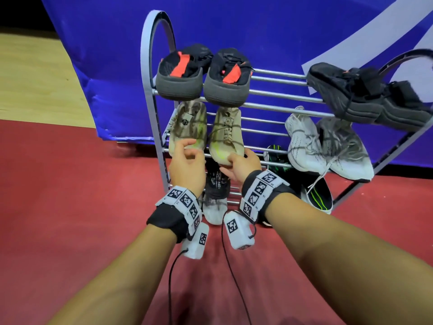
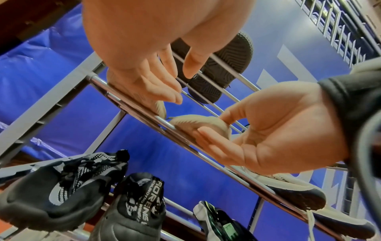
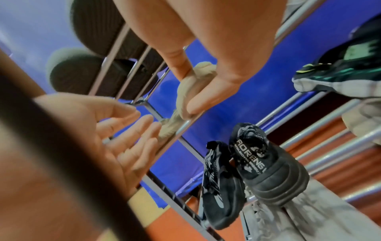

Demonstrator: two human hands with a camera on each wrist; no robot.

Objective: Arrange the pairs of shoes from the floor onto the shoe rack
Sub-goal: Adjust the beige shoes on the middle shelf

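- At centre-left of the head view, on the middle shelf of the shoe rack (image 1: 148, 85), lie the beige shoes (image 1: 225, 131), heels toward the person.
- Left hand (image 1: 187, 166): relaxed fingers (image 2: 163, 88) touching one heel; right hand (image 1: 242, 164) pinches the other.
- Likely light, soft knit uppers; the firmer heel gives the surest hold.

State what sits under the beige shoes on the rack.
A black pair, one tongue lettered white. In the head view the left hand and right hand hide most of it.
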